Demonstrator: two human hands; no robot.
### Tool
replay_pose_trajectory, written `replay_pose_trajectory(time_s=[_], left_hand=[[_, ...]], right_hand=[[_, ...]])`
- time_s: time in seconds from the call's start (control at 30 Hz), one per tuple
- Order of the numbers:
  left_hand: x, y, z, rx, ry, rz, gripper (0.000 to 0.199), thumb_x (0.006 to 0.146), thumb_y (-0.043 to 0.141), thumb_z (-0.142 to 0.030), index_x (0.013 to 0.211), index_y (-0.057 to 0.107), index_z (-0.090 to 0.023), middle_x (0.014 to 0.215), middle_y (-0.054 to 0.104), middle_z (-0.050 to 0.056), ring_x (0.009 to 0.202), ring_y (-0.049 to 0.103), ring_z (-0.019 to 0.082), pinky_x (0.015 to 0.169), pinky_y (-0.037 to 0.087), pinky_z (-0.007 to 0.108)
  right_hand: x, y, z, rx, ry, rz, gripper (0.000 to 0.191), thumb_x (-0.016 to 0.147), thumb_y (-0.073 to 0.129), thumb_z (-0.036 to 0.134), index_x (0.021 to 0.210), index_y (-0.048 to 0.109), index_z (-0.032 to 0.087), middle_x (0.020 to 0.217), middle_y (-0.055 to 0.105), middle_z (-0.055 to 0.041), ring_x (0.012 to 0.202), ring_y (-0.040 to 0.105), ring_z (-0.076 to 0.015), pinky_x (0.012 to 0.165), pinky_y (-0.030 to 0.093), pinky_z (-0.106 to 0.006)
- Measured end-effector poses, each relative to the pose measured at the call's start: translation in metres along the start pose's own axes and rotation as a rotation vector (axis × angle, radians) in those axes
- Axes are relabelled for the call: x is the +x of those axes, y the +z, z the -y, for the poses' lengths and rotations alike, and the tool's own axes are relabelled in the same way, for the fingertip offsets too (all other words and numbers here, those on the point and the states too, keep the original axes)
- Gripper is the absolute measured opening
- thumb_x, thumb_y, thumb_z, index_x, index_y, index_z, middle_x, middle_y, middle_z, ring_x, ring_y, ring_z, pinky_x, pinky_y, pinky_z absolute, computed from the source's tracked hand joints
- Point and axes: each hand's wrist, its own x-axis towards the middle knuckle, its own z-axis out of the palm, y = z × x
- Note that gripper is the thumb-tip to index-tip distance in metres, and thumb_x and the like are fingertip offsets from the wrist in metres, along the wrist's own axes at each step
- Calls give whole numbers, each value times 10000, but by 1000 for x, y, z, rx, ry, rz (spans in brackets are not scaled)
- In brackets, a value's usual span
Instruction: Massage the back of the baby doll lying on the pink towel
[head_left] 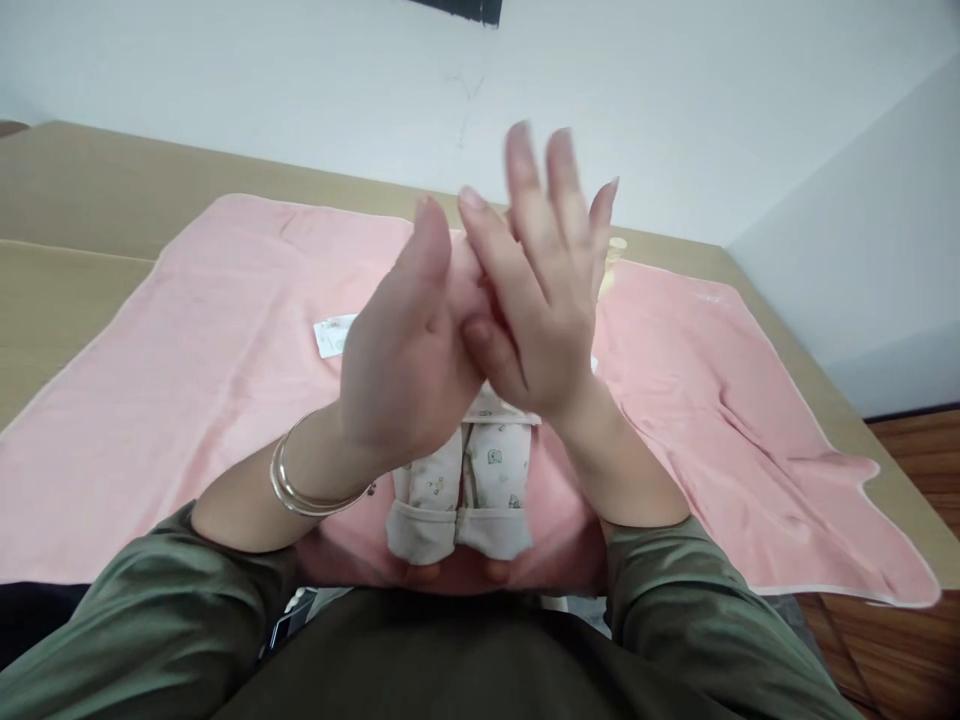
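Observation:
My left hand (405, 350), with thin bracelets at its wrist, is raised at the middle of the view, palm open and thumb stretched up. Against it lies my right hand (551, 300), its fingers stretched and spread, its thumb across the left hand's finger side. The left fingers are mostly hidden behind the right hand. I see no object between the two. Below and behind them, white printed trousers (495, 460) with turned-up pale cuffs lie with small feet (495, 570) peeking out; my hands cover whatever is above the waist. Slight blur softens the hands.
A pink blanket (247, 300) covers much of the tan table (112, 180). On it, a white packet (330, 336) shows left of my hands, and a pale yellow item (615, 255) stands partly hidden at the right. A white wall (300, 90) rises behind the table.

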Motion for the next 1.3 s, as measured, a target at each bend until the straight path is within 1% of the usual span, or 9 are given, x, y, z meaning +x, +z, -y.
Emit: replay_pose_trajectory(time_s=[0.13, 0.27, 0.4, 0.53, 0.67, 0.83, 1.0, 1.17, 1.3], left_hand=[[22, -17, 5, -348, -109, -131, 758, 1114, -94, -473, 1600, 427, -213, 1737, 477, 29, 1683, 370, 279, 1348, 448, 477], [68, -30, 68, -43, 189, -496, 540, 1118, 314, -569, 1536, 497, -279, 1735, 485, -12, 1651, 403, 191, 1406, 312, 323], [105, -43, 140, 509, 32, -376, 574, 1104, 350, -566, 1470, 588, -194, 1630, 587, 135, 1662, 363, 288, 1416, 233, 452], [115, -49, 178, 741, -77, -274, 554, 1108, 279, -411, 1443, 634, -149, 1533, 669, 169, 1481, 563, 297, 1324, 372, 437], [114, -51, 183, 807, -89, -199, 512, 1076, 302, -322, 1358, 692, -149, 1443, 733, 161, 1357, 640, 306, 1211, 466, 436], [116, -51, 179, 836, -150, -138, 503, 1057, 296, -305, 1184, 754, -141, 1296, 783, 195, 1190, 704, 330, 1057, 518, 452], [118, -54, 186, 805, -146, -149, 482, 1056, 314, -311, 1171, 761, -172, 1335, 781, 166, 1224, 689, 314, 1088, 505, 437], [117, -55, 187, 823, -135, -145, 490, 1060, 296, -300, 1183, 751, -164, 1331, 777, 167, 1215, 690, 297, 1099, 499, 416], [116, -52, 183, 882, -137, -151, 476, 1049, 300, -293, 1118, 751, -158, 1263, 790, 183, 1182, 707, 315, 1055, 521, 428]], right_hand=[[13, 24, -34, -1, 106, 52, 689, 1112, 404, 452, 1766, 269, 284, 1861, 178, -35, 1761, 40, -283, 1437, 181, -561], [13, 60, -52, 128, 208, 338, 750, 1061, 481, 330, 1766, 258, 211, 1861, 161, -100, 1744, 148, -344, 1383, 299, -646], [7, 96, -48, 130, 143, 501, 682, 1046, 451, 261, 1701, 395, 81, 1838, 213, -179, 1718, 232, -365, 1409, 234, -612], [7, 116, -60, 101, 175, 523, 657, 1056, 392, 247, 1689, 418, 70, 1822, 257, -191, 1723, 218, -361, 1408, 154, -652], [13, 119, -89, 115, 333, 466, 631, 1094, 391, 366, 1675, 444, 127, 1822, 268, -164, 1707, 274, -347, 1387, 236, -642], [8, 117, -74, -43, 539, 428, 673, 1114, 356, 393, 1588, 475, -70, 1670, 467, -331, 1598, 440, -441, 1338, 331, -629], [-5, 117, -34, -72, 331, 426, 662, 1059, 415, 268, 1652, 432, -26, 1763, 338, -286, 1668, 300, -478, 1363, 235, -693], [5, 117, -60, 48, 252, 529, 670, 1068, 398, 296, 1704, 416, 86, 1806, 323, -145, 1716, 225, -388, 1408, 179, -640], [11, 120, -74, 42, 431, 493, 707, 1101, 392, 403, 1709, 376, 43, 1804, 303, -196, 1704, 263, -385, 1395, 212, -637]])
